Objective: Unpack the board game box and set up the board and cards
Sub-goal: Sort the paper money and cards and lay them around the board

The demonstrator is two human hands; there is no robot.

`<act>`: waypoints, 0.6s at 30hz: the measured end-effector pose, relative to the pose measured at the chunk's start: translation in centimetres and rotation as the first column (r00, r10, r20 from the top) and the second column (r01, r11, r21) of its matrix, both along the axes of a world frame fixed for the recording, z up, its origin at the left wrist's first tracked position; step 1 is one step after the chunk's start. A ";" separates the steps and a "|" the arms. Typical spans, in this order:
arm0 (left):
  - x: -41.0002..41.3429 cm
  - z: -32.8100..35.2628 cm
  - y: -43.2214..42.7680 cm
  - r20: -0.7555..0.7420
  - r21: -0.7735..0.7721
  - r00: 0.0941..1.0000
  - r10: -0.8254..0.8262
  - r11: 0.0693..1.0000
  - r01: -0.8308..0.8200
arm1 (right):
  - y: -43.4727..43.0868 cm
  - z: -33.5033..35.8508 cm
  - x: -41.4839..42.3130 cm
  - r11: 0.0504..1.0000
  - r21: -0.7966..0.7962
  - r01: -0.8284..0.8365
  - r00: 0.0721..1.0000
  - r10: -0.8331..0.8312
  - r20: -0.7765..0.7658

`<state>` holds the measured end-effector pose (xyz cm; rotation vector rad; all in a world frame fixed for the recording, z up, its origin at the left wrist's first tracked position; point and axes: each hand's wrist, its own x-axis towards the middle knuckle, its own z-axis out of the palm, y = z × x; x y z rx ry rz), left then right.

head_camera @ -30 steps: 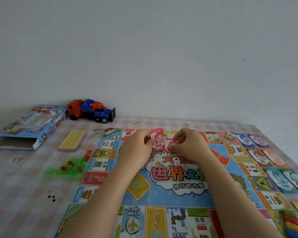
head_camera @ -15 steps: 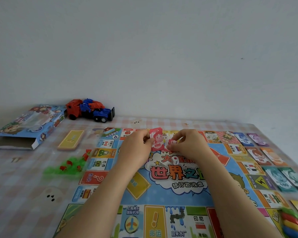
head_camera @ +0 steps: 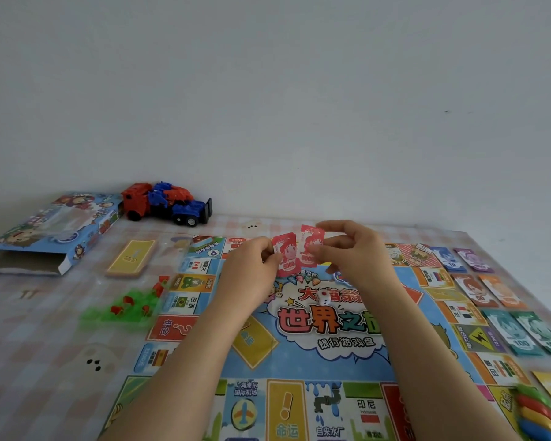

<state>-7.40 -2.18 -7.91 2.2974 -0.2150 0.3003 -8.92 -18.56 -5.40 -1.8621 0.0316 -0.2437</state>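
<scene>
Your left grip (head_camera: 252,265) pinches one pink note (head_camera: 286,261) between thumb and fingers. Your right grip (head_camera: 358,254) pinches a second pink note (head_camera: 310,245) just beside it. Both are lifted over the far part of the board (head_camera: 299,367), which lies unfolded on the desk (head_camera: 29,345). A white die (head_camera: 324,298) sits mid-board. The game box (head_camera: 54,230) lies far left, its open end toward you, with only grey cardboard showing inside.
</scene>
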 end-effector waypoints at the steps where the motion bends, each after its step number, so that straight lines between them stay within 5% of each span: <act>1: 0.0 0.1 0.0 0.003 -0.005 1.000 -0.005 1.000 0.005 | 0.1 0.1 -0.1 1.000 -0.007 -0.024 1.000 0.024 -0.001; 8: -0.5 0.5 -0.2 0.034 -0.006 0.998 -0.062 0.998 0.062 | 0.6 -0.9 0.3 0.976 -0.217 0.003 1.000 -0.006 -0.013; 18: -0.7 0.5 -0.4 0.054 0.010 0.989 -0.140 0.990 0.139 | 0.3 -1.0 0.3 0.974 -0.227 0.012 1.000 -0.010 0.010</act>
